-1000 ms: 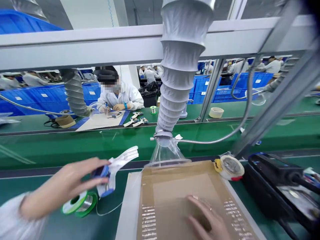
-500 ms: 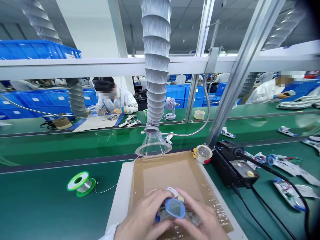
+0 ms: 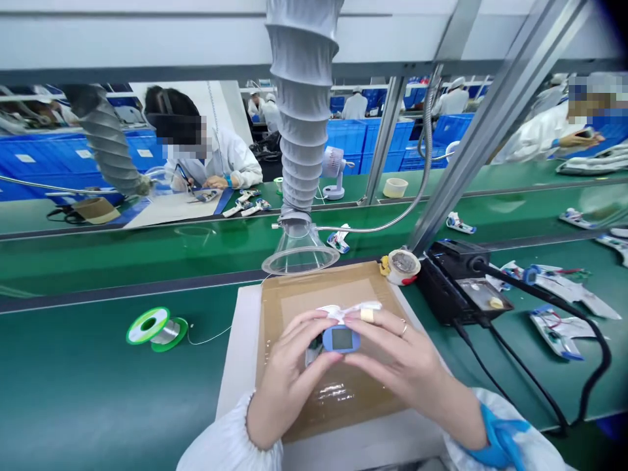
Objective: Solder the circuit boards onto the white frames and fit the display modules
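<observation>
Both my hands grip a white-and-blue handheld device [image 3: 342, 339] with a small grey display facing me. My left hand [image 3: 287, 369] is closed on its left side, thumb below and fingers on top. From the right, my right hand [image 3: 409, 356] pinches it the same way, with a pale wrap on one finger and a ring on another. White casing parts stick up behind the display, and my fingers hide much of the body. Under my hands lies a tape-covered cardboard sheet [image 3: 338, 288] on a white board [image 3: 235, 353].
A clear extraction funnel [image 3: 300, 252] hangs above the board's far edge. Solder wire on a green spool [image 3: 159, 329] stands left. At right are a tape roll [image 3: 403, 263], a black soldering station [image 3: 451, 281] with cables, and several opened devices [image 3: 557, 333]. A co-worker [image 3: 210, 157] sits opposite.
My hands have risen and moved away from me over the cardboard, with the device still in them. Its display now sits level and faces me more squarely. The camera view has tilted down.
</observation>
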`<state>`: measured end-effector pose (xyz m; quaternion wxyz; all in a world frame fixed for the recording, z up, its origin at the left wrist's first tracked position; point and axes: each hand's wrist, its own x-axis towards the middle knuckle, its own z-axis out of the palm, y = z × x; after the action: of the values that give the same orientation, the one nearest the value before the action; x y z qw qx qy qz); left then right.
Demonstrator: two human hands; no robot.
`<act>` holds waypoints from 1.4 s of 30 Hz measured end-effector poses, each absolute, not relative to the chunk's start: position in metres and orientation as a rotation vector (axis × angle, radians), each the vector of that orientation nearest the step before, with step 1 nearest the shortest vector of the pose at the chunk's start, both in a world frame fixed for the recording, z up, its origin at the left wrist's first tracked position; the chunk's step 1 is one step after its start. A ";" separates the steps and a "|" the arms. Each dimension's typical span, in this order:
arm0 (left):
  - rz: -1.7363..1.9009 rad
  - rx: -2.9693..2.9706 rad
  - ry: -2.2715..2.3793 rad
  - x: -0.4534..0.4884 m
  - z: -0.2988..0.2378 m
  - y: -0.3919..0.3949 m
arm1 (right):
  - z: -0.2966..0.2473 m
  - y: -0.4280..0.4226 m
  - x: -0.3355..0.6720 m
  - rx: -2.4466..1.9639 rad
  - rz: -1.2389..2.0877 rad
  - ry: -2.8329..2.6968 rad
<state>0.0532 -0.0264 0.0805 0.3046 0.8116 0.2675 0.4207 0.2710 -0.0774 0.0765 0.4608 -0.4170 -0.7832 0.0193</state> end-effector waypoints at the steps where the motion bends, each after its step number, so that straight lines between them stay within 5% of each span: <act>1: 1.118 2.189 0.707 0.053 0.081 -0.024 | 0.078 -0.075 0.272 -1.018 0.015 -1.962; 42: 0.945 2.415 0.746 0.054 0.070 0.000 | 0.066 -0.045 0.283 -1.033 0.127 -2.001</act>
<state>0.0540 -0.0001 0.0704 0.2195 0.8730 0.2698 0.3418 0.2834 -0.0449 0.0661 0.4288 -0.4139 -0.8014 0.0509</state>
